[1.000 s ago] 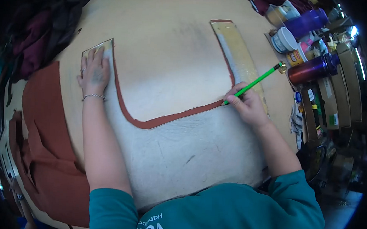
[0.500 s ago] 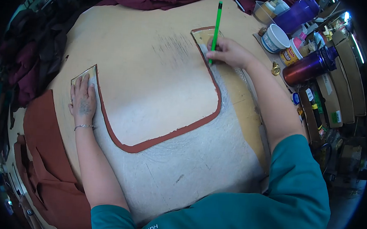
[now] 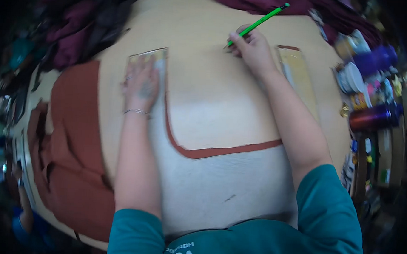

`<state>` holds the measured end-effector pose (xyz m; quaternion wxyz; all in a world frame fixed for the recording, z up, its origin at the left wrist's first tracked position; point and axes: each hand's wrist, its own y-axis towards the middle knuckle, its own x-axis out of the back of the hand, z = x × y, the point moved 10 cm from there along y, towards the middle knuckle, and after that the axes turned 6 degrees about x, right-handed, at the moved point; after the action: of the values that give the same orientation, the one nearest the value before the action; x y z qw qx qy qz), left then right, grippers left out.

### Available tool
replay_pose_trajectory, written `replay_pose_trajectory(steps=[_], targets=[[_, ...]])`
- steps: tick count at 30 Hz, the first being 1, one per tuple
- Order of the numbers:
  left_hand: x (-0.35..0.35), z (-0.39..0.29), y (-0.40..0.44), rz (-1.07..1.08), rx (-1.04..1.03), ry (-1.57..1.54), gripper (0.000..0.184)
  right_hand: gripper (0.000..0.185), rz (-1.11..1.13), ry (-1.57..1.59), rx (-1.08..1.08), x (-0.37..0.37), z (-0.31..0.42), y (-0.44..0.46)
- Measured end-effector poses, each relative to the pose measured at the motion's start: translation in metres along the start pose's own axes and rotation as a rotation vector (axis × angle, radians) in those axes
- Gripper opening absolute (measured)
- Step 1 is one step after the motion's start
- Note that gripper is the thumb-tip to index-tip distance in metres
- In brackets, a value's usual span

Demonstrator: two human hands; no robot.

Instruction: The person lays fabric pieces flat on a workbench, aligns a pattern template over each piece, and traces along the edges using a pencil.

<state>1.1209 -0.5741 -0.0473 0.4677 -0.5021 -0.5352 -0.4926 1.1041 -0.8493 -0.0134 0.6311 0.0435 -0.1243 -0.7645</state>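
My left hand (image 3: 143, 80) lies flat, fingers stretched out, on the left arm of a U-shaped translucent template (image 3: 209, 187). In my right hand (image 3: 251, 49) is a green pencil (image 3: 264, 22), its tip low over the tan board (image 3: 205, 95) inside the U; whether it touches cannot be made out. A strip of reddish-brown fabric (image 3: 225, 150) shows along the template's inner edge. The template's right arm (image 3: 296, 70) has a yellowish surface and lies to the right of my right hand.
Reddish-brown fabric (image 3: 78, 106) lies folded on the left. Dark maroon cloth (image 3: 260, 2) is heaped along the far edge. On the right stand a white tub (image 3: 350, 78), a purple bottle (image 3: 375, 61) and a red-purple flask (image 3: 374, 118). Another person's arm (image 3: 25, 205) appears at lower left.
My right hand has moved the pencil left, off the template's right arm to over the board inside the U. The view has swung, while my left hand stays on the left arm.
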Motion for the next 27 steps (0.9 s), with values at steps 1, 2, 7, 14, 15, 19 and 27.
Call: replay_pose_trajectory(steps=[1, 2, 7, 14, 15, 19, 27], targets=[[0.006, -0.002, -0.004, 0.010, 0.013, -0.033, 0.044, 0.018, 0.017, 0.060, 0.014, -0.034, 0.001, 0.000], [0.012, -0.005, -0.008, 0.020, 0.019, -0.073, 0.043, 0.018, 0.028, 0.114, 0.025, -0.065, 0.001, -0.001], [0.024, -0.008, -0.015, 0.032, 0.038, -0.166, 0.043, 0.019, -0.046, -0.019, 0.160, -0.120, -0.010, 0.017], [0.024, -0.009, -0.015, 0.021, 0.016, -0.196, 0.042, 0.017, -0.021, -0.297, 0.255, -0.135, 0.009, 0.016], [0.024, -0.009, -0.015, 0.018, 0.015, -0.194, 0.042, 0.018, -0.017, -0.362, 0.281, -0.136, 0.017, 0.010], [0.024, -0.009, -0.016, 0.017, 0.011, -0.196, 0.042, 0.017, 0.115, -0.497, 0.432, -0.151, 0.053, -0.054], [0.015, -0.006, -0.009, 0.020, 0.035, -0.173, 0.044, 0.015, 0.437, -0.321, 0.501, -0.145, 0.095, -0.191]])
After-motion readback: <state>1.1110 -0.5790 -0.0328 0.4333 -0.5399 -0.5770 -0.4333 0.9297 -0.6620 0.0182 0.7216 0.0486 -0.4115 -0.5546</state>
